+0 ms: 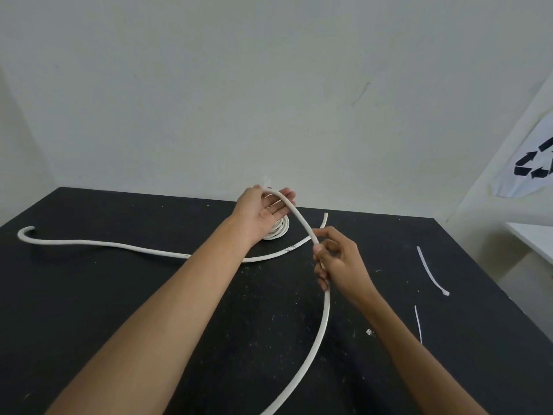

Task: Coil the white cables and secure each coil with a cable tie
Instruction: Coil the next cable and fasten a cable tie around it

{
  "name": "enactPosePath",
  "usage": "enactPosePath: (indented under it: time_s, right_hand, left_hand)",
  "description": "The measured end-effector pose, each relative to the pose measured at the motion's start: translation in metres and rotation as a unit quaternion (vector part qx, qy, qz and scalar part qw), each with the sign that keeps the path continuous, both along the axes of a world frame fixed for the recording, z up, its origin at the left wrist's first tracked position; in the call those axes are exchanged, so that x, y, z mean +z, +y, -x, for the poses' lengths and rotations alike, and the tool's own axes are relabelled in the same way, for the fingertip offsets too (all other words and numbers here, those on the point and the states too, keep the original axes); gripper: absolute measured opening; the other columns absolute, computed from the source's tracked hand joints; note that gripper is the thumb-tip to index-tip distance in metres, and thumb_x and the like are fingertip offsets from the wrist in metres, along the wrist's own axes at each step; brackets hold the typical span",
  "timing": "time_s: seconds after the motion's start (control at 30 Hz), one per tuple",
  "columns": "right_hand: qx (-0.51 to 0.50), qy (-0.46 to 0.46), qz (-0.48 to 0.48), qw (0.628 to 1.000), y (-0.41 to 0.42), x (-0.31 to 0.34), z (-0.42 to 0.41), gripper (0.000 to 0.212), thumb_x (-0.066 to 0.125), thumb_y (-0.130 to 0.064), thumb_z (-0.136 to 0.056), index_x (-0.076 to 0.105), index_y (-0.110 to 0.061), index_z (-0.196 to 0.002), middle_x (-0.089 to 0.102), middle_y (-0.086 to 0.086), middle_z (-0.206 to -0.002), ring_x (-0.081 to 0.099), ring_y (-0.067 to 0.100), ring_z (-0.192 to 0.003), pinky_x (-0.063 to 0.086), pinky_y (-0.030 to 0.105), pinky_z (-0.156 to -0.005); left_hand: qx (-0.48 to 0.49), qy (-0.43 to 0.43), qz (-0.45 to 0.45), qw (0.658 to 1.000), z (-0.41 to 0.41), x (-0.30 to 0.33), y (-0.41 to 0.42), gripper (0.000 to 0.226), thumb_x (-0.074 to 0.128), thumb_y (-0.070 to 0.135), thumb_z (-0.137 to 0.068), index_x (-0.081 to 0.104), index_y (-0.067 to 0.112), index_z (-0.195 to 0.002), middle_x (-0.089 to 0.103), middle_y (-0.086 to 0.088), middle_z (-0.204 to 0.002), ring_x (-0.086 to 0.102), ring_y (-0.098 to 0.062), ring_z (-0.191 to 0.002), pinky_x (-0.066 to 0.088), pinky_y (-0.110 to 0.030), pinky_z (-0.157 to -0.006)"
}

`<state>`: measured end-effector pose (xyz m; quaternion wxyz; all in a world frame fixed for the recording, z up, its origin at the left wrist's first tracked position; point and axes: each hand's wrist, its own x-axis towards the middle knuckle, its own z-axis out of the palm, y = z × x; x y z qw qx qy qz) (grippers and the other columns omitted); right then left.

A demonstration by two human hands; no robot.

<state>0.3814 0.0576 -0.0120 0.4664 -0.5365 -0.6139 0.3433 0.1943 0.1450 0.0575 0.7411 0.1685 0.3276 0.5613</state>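
A long white cable point(321, 327) rises from the table's near edge, passes through my right hand point(338, 260), which grips it, and arches up over my left hand point(264, 209). My left hand is raised palm up with straight fingers, and the cable's bend rests across them. Behind my left wrist a small coiled white cable point(278, 230) lies on the black table point(149, 295). A second loose white cable point(119, 245) snakes across the table from the far left to behind my arms. A white cable tie point(431, 271) lies at the right, with a thinner one point(418, 323) nearer.
A plain white wall stands right behind the table's far edge. At the right a white bag point(535, 163) with a black recycling mark hangs beside a white surface point(535, 238). Small white flecks dot the tabletop.
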Motion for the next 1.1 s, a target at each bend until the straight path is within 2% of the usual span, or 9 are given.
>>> enactPosePath:
  time_s: [0.1,0.23,0.37,0.47,0.67,0.8,0.9,1.0,1.1]
  right_hand:
    - [0.034,0.015,0.023,0.999,-0.004,0.001,-0.003,0.021,0.053,-0.003,-0.11,0.067,-0.017,-0.119,0.054,0.007,-0.072,0.05,0.026,-0.05,0.053,0.037,-0.047]
    - [0.07,-0.006,0.04,0.997,-0.01,0.001,-0.007,0.023,0.053,0.0,-0.109,0.068,-0.016,-0.117,0.054,0.005,-0.071,0.05,0.025,-0.05,0.053,0.037,-0.046]
    - [0.086,-0.037,0.052,0.994,-0.014,0.0,-0.009,0.029,0.055,-0.001,-0.108,0.072,-0.021,-0.121,0.057,0.006,-0.074,0.051,0.026,-0.052,0.054,0.036,-0.045]
    - [0.094,-0.044,0.059,0.993,-0.016,-0.004,-0.003,0.031,0.057,-0.003,-0.108,0.073,-0.025,-0.124,0.058,0.007,-0.077,0.052,0.025,-0.054,0.053,0.034,-0.045]
    - [0.078,-0.015,0.053,0.995,-0.014,-0.001,0.007,0.032,0.057,-0.004,-0.108,0.075,-0.029,-0.119,0.056,0.003,-0.074,0.048,0.024,-0.053,0.048,0.033,-0.043]
    - [0.073,-0.011,0.05,0.996,-0.013,0.008,0.007,0.031,0.057,-0.004,-0.108,0.077,-0.025,-0.119,0.056,0.005,-0.074,0.046,0.023,-0.053,0.044,0.031,-0.042]
    - [0.067,-0.054,0.039,0.996,-0.014,0.011,0.009,0.03,0.057,-0.007,-0.109,0.076,-0.027,-0.121,0.058,0.003,-0.073,0.049,0.019,-0.051,0.046,0.032,-0.044]
    - [0.06,-0.066,0.032,0.995,-0.014,0.008,0.011,0.029,0.058,-0.009,-0.109,0.077,-0.028,-0.121,0.059,0.001,-0.072,0.05,0.018,-0.051,0.045,0.032,-0.045]
    - [0.052,-0.025,0.036,0.998,-0.014,0.003,0.012,0.03,0.058,-0.007,-0.109,0.078,-0.028,-0.118,0.056,0.005,-0.072,0.044,0.021,-0.051,0.037,0.029,-0.044]
  left_hand:
    - [0.008,0.015,-0.016,1.0,-0.002,-0.005,-0.002,0.021,0.031,0.019,-0.117,0.046,0.007,-0.109,0.063,-0.022,-0.084,0.065,-0.033,-0.074,0.063,-0.053,-0.082]
    - [-0.022,0.138,-0.057,0.989,0.007,-0.006,-0.001,0.015,0.026,0.007,-0.108,0.041,0.009,-0.11,0.054,-0.016,-0.072,0.058,-0.028,-0.059,0.066,-0.048,-0.069]
    - [-0.076,0.268,-0.1,0.955,0.023,-0.007,-0.003,0.02,0.026,0.001,-0.108,0.042,0.005,-0.12,0.057,-0.013,-0.062,0.064,-0.026,-0.055,0.065,-0.054,-0.082]
    - [-0.096,0.331,-0.118,0.931,0.031,-0.009,-0.003,0.02,0.028,0.006,-0.112,0.043,0.004,-0.126,0.055,-0.01,-0.065,0.064,-0.025,-0.059,0.067,-0.049,-0.073]
    - [-0.06,0.309,-0.117,0.942,0.039,-0.013,-0.003,0.016,0.039,0.011,-0.114,0.051,0.002,-0.111,0.062,-0.009,-0.062,0.072,-0.025,-0.059,0.066,-0.04,-0.063]
    - [-0.052,0.291,-0.113,0.948,0.043,-0.013,-0.005,0.017,0.04,0.011,-0.115,0.047,0.0,-0.125,0.073,-0.019,-0.081,0.078,-0.029,-0.066,0.066,-0.038,-0.06]
    - [-0.048,0.331,-0.111,0.936,0.045,-0.014,-0.004,0.021,0.037,0.007,-0.113,0.043,0.006,-0.133,0.078,-0.022,-0.09,0.079,-0.034,-0.071,0.065,-0.037,-0.059]
    - [-0.046,0.359,-0.111,0.926,0.048,-0.016,-0.003,0.023,0.035,0.004,-0.112,0.043,0.01,-0.132,0.079,-0.023,-0.092,0.079,-0.038,-0.073,0.065,-0.039,-0.059]
    - [-0.047,0.324,-0.106,0.939,0.046,-0.017,-0.003,0.016,0.038,0.006,-0.113,0.044,0.006,-0.128,0.079,-0.027,-0.096,0.08,-0.042,-0.078,0.066,-0.041,-0.061]
